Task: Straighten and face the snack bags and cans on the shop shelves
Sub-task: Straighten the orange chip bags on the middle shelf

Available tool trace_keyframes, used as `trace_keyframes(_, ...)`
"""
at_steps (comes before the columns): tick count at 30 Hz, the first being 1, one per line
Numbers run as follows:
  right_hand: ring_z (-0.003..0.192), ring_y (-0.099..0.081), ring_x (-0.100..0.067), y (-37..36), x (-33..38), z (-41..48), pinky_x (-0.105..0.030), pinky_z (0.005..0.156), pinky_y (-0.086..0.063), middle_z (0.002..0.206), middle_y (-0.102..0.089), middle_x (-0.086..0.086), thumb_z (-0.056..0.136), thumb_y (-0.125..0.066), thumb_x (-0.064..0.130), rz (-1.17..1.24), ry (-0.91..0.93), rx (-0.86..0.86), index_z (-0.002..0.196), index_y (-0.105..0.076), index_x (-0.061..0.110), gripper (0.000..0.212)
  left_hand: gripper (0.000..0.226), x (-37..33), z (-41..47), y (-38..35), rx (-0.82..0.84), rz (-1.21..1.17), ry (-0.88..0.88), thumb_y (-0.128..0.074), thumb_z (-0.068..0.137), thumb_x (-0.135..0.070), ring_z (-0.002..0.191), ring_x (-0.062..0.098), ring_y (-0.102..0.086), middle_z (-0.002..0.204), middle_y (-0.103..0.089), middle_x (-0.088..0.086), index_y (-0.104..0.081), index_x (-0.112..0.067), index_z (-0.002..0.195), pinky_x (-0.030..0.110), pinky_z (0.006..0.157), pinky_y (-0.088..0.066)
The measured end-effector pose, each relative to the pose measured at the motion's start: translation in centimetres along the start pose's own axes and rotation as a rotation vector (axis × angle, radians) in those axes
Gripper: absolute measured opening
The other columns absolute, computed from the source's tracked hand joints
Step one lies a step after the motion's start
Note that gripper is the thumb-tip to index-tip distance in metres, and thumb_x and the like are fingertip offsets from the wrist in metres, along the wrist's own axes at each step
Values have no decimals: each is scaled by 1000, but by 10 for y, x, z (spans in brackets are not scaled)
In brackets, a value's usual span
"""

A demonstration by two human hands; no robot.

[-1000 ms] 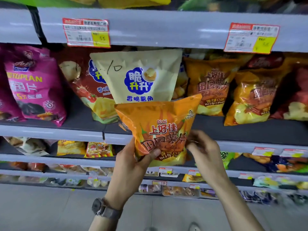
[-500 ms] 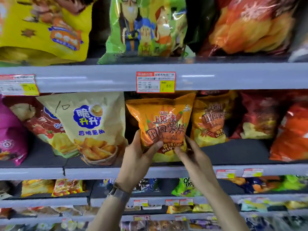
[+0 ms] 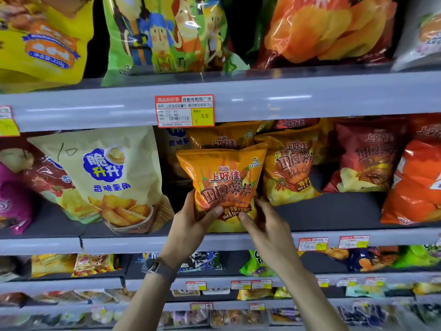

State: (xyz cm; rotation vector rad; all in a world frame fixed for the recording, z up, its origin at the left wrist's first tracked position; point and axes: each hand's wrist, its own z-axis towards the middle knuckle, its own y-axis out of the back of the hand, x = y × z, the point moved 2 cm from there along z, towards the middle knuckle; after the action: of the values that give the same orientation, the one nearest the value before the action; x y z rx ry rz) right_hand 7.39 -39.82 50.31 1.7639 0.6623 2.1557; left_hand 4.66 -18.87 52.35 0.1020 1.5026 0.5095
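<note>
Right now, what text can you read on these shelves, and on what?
"Oishi": held orange bag
"上好佳": orange bag
"田园薯片": orange bag
"脆升升": cream bag
"香脆薯角": cream bag
"10", handwritten: cream bag
"商品标价签": price tag
"5.5": price tag
Lower price tags: too small to read.

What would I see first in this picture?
Probably the bright orange chip bag in the middle, held at its bottom by the left hand and right hand. Next, the big cream bag of potato wedges on its left and the red price tag just above.
</note>
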Motion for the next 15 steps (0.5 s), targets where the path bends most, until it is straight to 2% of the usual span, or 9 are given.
trace_keyframes(3, 123, -61, -12, 2, -1, -4, -43, 101, -53, 135, -64, 16, 91, -48, 78, -3, -9, 18, 148, -46, 39, 68, 50, 2, -7, 1, 7, 115, -8, -75, 93, -44, 94, -13, -65, 109, -74, -16, -55, -30, 136, 5, 72, -45)
trace_keyframes(5, 124, -60, -11, 2, -2, -5, -42, 102, -52, 138, -63, 16, 92, -46, 77, -15, -13, 38, 151, -43, 39, 70, 50, 4, -13, 3, 7, 198, -24, -71, 95, -46, 90, -12, -62, 109, -70, -17, -53, -32, 140, 4, 69, -42)
trace_keyframes(7, 126, -59, -11, 2, -3, -5, -41, 103, -51, 140, -62, 15, 93, -46, 76, -32, -29, 60, 153, -40, 39, 71, 54, 8, -18, 7, 5, 283, -55, -69, 96, -48, 92, -3, -61, 115, -67, -16, -51, -33, 145, 5, 72, -41)
trace_keyframes(9, 127, -58, -12, 2, -2, -6, -40, 104, -51, 141, -61, 14, 95, -47, 74, -52, -47, 77, 154, -38, 40, 69, 57, 13, -24, 12, 16, 329, -72, -69, 96, -45, 102, 8, -63, 120, -66, -12, -50, -32, 148, 12, 77, -44)
trace_keyframes(12, 128, -57, -13, 4, 1, -9, -39, 104, -50, 141, -59, 14, 95, -45, 75, -98, -56, 90, 155, -33, 43, 69, 50, 14, -37, 18, 34, 362, -89, -67, 99, -40, 115, 14, -62, 127, -64, -11, -52, -31, 147, 31, 90, -51)
trace_keyframes(15, 129, -54, -14, 6, 5, -17, -36, 103, -48, 143, -57, 9, 100, -48, 65, -185, -78, 79, 158, -31, 43, 65, 54, 15, -50, 26, 30, 467, -79, -66, 100, -36, 130, 21, -54, 143, -58, -5, -52, -23, 151, 38, 100, -51)
